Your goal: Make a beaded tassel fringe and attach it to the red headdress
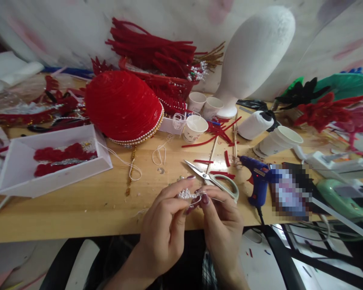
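Note:
A small cluster of white pearl beads [185, 194] is held between both hands, just above the table's front edge. My left hand [166, 223] pinches around the beads with thumb and fingers. Beside it, my right hand [222, 221] pinches the thin end of the cluster, where a loop of white thread [196, 202] shows near the fingertips. Just behind the right hand lie scissors [210, 176] with pale green handles and parted blades. The fingers partly hide the bead piece.
A blue glue gun [258, 179] lies to the right. Paper cups [195, 128], a thread spool [255, 125] and a white mannequin head [255, 56] stand behind. On the left are a red velvet cap [122, 106] and a white box [56, 183] with red pieces.

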Demonstrator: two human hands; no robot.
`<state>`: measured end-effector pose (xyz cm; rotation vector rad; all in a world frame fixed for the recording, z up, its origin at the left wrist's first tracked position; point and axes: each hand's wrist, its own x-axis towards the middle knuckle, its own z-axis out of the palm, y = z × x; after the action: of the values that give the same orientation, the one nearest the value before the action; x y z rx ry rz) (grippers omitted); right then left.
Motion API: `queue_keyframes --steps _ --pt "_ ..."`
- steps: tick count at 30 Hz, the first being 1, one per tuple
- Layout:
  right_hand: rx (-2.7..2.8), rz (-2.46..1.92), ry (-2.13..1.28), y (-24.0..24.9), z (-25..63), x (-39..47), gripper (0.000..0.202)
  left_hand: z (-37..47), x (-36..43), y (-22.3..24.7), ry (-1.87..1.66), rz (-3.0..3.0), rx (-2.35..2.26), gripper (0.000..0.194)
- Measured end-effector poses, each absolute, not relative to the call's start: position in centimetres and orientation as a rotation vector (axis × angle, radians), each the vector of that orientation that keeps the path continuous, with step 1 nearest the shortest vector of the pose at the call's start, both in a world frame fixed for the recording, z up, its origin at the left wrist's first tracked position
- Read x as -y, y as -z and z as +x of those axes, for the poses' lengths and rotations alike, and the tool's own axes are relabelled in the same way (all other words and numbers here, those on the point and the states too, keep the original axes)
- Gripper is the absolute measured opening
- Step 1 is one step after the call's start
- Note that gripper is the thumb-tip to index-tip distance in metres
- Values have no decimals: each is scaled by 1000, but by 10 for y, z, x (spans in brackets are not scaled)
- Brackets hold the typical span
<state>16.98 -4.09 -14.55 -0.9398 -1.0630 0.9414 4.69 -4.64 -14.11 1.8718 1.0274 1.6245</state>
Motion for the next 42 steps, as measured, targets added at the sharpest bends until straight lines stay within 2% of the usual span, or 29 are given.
queue_keyframes --steps 6,13,22,26,30,38,42 --pt "1017 -1002 -914 152 174 42 17 45 47 140 -1556 1984 -1033 20" --pt "1170 -961 -501 149 179 39 25 38 62 132 -1491 1894 -1347 17" --pt "1134 -922 -504 146 177 42 20 57 84 119 -1421 1333 -1419 16" --pt "1153 -918 -429 144 179 41 23 50 80 118 -1249 1412 -1231 20" --pt "1158 -921 -435 146 181 41 24 44 72 119 -1143 1631 -1128 10" --pt "1161 -887 -469 143 177 45 19 45 83 128 -1421 1773 -1243 14" --pt "1156 -887 -471 143 180 43 19 45 82 126 -1322 1736 -1239 13"
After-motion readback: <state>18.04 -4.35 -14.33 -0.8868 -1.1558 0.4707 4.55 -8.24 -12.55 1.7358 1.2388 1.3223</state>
